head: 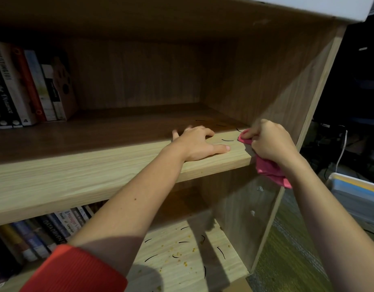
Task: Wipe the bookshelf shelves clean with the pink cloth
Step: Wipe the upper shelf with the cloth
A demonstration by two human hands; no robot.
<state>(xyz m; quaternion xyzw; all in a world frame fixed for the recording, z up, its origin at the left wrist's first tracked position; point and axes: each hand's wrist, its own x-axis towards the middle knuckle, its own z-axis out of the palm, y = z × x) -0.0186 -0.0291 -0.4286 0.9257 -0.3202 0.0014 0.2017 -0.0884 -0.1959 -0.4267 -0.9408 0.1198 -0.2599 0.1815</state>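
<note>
My left hand (197, 144) lies flat on the front of the upper wooden shelf (87, 178), fingers spread. My right hand (270, 142) grips the bunched pink cloth (268, 168) at the shelf's right front corner. One tip of the cloth touches the board and the rest hangs below my wrist. Thin dark strands lie on the upper shelf near both hands. The lower shelf (181, 256) carries more dark strands and yellow crumbs.
Books (23, 89) stand at the upper shelf's left end, and another row of books (55, 228) fills the lower shelf's left side. The bookcase side panel (287, 98) rises just right of my right hand. A plastic bin (356, 194) and cables sit on the floor to the right.
</note>
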